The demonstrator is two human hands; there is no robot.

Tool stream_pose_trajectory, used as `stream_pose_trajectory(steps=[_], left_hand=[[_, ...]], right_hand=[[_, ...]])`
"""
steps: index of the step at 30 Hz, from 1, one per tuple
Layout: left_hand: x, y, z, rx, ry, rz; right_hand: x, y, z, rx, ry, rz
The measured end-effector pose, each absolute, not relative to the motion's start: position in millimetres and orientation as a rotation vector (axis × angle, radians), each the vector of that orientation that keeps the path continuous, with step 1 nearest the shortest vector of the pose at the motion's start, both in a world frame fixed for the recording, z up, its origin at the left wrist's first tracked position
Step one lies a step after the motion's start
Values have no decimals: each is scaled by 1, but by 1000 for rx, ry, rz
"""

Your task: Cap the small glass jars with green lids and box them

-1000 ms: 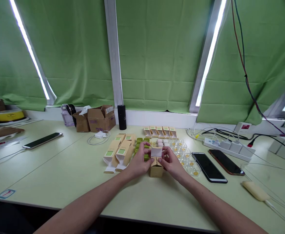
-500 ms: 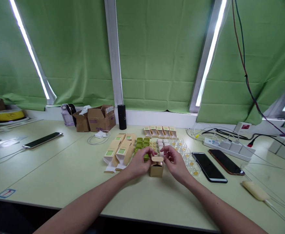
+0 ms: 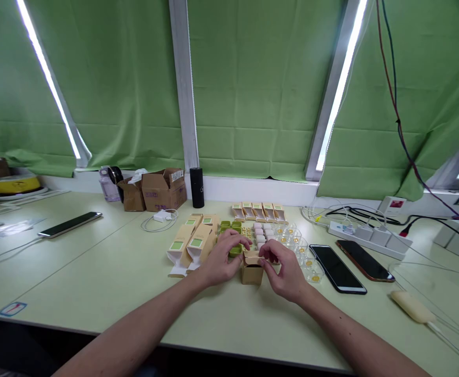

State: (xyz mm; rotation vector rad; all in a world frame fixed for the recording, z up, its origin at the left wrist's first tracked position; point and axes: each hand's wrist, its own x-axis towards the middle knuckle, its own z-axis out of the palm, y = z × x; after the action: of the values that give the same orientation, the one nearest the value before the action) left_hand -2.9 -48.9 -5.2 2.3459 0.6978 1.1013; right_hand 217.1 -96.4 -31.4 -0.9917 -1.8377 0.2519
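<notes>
White glare in blind gaps (image 3: 48, 78), soft light on tabletop (image 3: 96, 277), wide-angle stretched edges

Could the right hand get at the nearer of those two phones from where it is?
Probably yes: only low clear containers lie between the right hand and the nearer phone, though that hand is at the flap of the small box.

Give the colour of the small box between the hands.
Small box: tan, best seen in the head view.

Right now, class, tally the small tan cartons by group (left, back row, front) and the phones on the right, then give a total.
Left cartons: 4
Back-row cartons: 5
Front carton: 1
Right-side phones: 2
Total: 12
</notes>
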Motion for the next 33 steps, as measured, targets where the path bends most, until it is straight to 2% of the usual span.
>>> stream_pose_trajectory(steps=[24, 33], left_hand=[[-11, -52, -3, 2788, 481, 1146], [-9, -49, -8, 2798, 389, 1168]], right_hand=[[219, -100, -32, -895, -2024, -44], [223, -98, -31, -832, -2054, -26]])
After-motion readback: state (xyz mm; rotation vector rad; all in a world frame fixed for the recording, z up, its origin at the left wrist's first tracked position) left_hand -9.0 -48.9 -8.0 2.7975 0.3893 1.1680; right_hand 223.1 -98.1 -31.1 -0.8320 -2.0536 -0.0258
